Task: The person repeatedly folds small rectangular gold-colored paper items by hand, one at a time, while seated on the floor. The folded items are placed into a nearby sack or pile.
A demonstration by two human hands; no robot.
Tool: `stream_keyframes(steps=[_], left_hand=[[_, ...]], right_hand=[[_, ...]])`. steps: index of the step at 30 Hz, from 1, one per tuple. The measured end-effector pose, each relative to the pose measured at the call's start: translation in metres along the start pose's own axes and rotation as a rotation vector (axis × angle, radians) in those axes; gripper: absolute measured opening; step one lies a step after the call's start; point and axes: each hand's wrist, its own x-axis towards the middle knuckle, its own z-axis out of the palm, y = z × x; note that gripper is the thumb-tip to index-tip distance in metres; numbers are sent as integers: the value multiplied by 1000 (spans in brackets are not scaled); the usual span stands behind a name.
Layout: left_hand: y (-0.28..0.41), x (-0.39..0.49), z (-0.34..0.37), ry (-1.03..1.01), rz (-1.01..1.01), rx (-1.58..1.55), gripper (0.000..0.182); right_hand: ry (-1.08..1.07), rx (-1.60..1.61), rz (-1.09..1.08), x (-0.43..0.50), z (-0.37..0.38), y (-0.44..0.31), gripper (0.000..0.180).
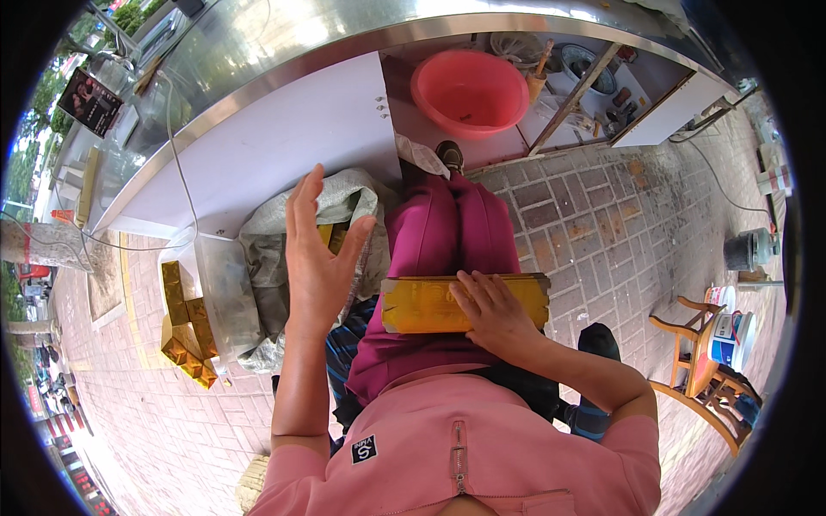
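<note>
Across my lap lies a flat yellow-gold bundle (pixel 416 306), seemingly foil paper, with frayed ends and faint printing. My right hand (pixel 497 313) rests on it, palm down, its fingers reaching the far edge and holding it against my thighs. To the left, my left hand (pixel 322 251) is raised with thumb and fingers spread and nothing in it. Behind and below that hand sits a woven plastic sack (pixel 274 226) with its mouth folded back. A bit of yellow-gold material (pixel 335 237) shows inside the sack, partly hidden by the hand.
A translucent plastic box (pixel 226 297) stands beside the sack, with folded gold foil pieces (pixel 190 322) at its left. Before me is a metal-topped counter (pixel 258 58), with a red basin (pixel 470 97) on its lower shelf. A wooden chair (pixel 697 361) and buckets (pixel 732 338) stand right.
</note>
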Motion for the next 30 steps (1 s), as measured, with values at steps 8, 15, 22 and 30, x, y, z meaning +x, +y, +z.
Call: stream_keyframes(steps=[8, 15, 22, 30], left_hand=[[3, 2, 13, -73, -23, -226, 73], [12, -8, 53, -484, -219, -984, 94], [17, -24, 81, -695, -463, -1370, 102], [4, -21, 70, -1119, -430, -1462, 123]], right_hand=[[2, 341, 14, 13, -43, 20, 86], [222, 979, 316, 29, -106, 19, 85], [425, 570, 113, 40, -120, 6, 65], [818, 548, 31, 74, -158, 38, 36]])
